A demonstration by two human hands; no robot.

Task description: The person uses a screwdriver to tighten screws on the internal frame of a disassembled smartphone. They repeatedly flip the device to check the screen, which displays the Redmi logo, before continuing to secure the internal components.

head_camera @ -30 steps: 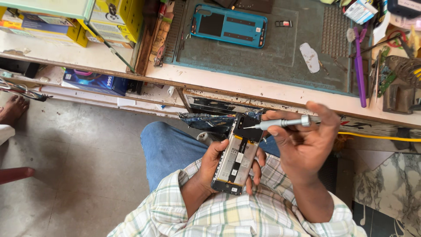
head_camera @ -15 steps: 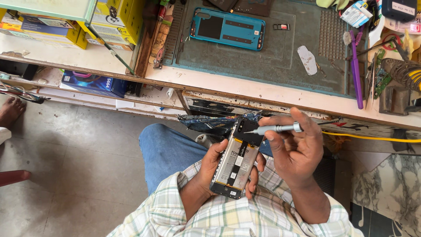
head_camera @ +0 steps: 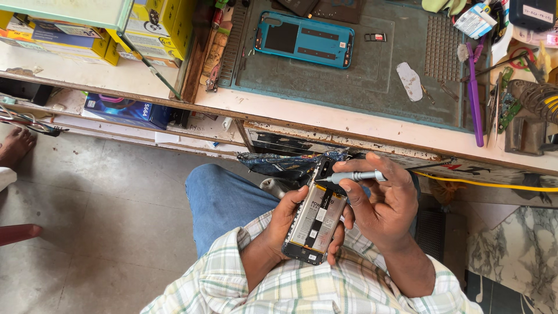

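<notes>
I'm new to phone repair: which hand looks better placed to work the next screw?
The right hand, probably: it holds the screwdriver with its tip at the top of the open phone. The left hand is wrapped around the phone, steadying it.

We note opened phone point(head_camera: 317, 224): silver-grey inside, black at ends, yellow strip near top. Screwdriver point(head_camera: 356, 176) pale blue-grey. Our shirt sleeves point(head_camera: 279, 288) plaid, cream with green and grey lines; jeans point(head_camera: 224, 200) blue. On surface point(head_camera: 325, 113) cream, worn, rust-flecked at edge: mat point(head_camera: 372, 75) dull teal, phone back cover point(head_camera: 305, 39) bright turquoise, brush point(head_camera: 474, 87) purple. Boxes point(head_camera: 154, 20) yellow; box below point(head_camera: 125, 110) dark blue. Cable point(head_camera: 494, 185) yellow. Floor point(head_camera: 99, 227) grey.
</notes>
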